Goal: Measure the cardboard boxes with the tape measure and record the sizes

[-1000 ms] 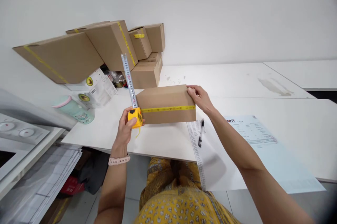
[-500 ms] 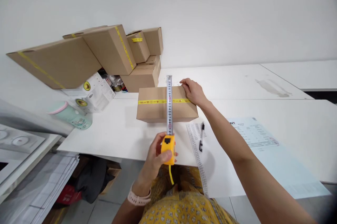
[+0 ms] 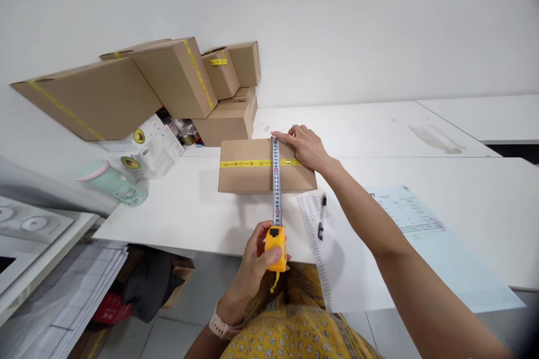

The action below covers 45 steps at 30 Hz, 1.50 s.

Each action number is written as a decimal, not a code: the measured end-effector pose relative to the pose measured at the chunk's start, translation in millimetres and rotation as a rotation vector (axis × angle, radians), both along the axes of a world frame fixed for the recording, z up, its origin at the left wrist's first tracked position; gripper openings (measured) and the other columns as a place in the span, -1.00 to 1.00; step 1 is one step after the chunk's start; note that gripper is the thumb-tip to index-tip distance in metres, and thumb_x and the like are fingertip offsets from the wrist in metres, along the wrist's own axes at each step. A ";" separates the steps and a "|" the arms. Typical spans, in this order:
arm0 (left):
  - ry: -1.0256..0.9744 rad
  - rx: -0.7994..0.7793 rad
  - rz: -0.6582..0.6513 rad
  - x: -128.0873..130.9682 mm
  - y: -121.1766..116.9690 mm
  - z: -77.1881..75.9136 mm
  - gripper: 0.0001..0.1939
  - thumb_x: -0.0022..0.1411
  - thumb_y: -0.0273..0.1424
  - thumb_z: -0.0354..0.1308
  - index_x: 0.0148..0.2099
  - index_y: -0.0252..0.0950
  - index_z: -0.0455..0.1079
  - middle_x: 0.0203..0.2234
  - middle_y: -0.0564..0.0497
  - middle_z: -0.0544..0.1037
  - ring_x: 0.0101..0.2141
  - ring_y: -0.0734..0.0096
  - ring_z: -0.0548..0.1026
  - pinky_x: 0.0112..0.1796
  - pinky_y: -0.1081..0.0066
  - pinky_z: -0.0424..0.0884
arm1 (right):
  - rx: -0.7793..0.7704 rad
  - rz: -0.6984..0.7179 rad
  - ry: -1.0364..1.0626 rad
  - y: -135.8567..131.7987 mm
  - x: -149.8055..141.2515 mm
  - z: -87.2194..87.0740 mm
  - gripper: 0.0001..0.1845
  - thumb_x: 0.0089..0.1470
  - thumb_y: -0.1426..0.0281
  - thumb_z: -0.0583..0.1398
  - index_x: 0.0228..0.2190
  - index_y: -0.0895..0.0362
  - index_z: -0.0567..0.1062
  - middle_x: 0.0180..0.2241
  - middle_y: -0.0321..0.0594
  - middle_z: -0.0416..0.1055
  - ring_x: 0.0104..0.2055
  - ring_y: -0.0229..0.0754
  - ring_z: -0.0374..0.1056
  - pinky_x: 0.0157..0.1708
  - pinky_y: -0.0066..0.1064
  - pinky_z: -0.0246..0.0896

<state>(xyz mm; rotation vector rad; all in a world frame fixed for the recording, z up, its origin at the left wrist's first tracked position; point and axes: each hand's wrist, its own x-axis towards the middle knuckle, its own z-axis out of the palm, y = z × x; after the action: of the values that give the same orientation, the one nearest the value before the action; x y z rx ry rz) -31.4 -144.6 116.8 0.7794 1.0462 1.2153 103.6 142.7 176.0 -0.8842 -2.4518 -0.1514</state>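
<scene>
My left hand [image 3: 255, 266] is closed around a yellow tape measure [image 3: 275, 248], thumb on its side, at the table's front edge. The metal blade runs away from me across the top of a brown cardboard box [image 3: 244, 179] banded with yellow tape. Over the box's far right part lies my right hand [image 3: 309, 148]; its index finger is stretched out to the blade's far end at the back edge. The other fingers are partly bent and rest by the box, with nothing seen gripped in them.
Several taped cardboard boxes [image 3: 168, 81] are stacked at the left against the wall. In front of them stand a white carton [image 3: 154, 145] and a mint green tumbler [image 3: 115, 182]. A pen [image 3: 322, 217] and paper sheets [image 3: 353, 269] lie at the right on the white table [image 3: 189, 218].
The tape measure has shifted slightly right and toward me, and its blade's end has come back to the box's far edge. My right index finger has stretched left to meet that end.
</scene>
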 end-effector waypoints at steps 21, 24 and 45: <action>0.078 0.014 -0.014 11.3 2.4 -10.1 -0.41 0.13 -0.08 0.38 0.12 -0.17 0.30 -0.01 -0.12 0.46 -0.20 0.27 0.54 -0.19 0.27 0.55 | 0.010 0.006 0.020 0.8 -0.1 -4.2 -0.43 0.35 0.47 -0.09 0.19 -0.17 0.48 -0.11 -0.04 0.36 -0.15 -0.01 0.18 -0.16 -0.19 0.13; 0.091 0.009 -0.019 11.0 2.0 -8.7 -0.40 0.13 -0.07 0.37 0.12 -0.17 0.29 -0.01 -0.13 0.45 -0.19 0.25 0.54 -0.18 0.27 0.55 | 0.008 0.009 0.019 0.2 0.4 -4.1 -0.46 0.36 0.44 -0.07 0.19 -0.17 0.47 -0.11 -0.04 0.35 -0.15 0.00 0.18 -0.16 -0.18 0.13; -0.003 0.235 0.023 2.7 -18.8 -24.1 -0.24 0.08 -0.13 0.44 0.25 -0.09 0.21 0.10 -0.15 0.43 -0.11 0.14 0.57 -0.12 0.17 0.59 | 0.108 -0.071 0.276 -56.5 11.1 -30.6 -0.52 0.32 0.03 0.08 -0.03 0.11 0.55 -0.13 -0.02 0.49 -0.08 0.03 0.26 -0.09 -0.17 0.16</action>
<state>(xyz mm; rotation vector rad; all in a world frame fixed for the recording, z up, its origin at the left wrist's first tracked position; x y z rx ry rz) -28.7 -163.4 92.7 0.9480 0.9223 1.3748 114.7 86.3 145.4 -0.8820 -2.1384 -0.1727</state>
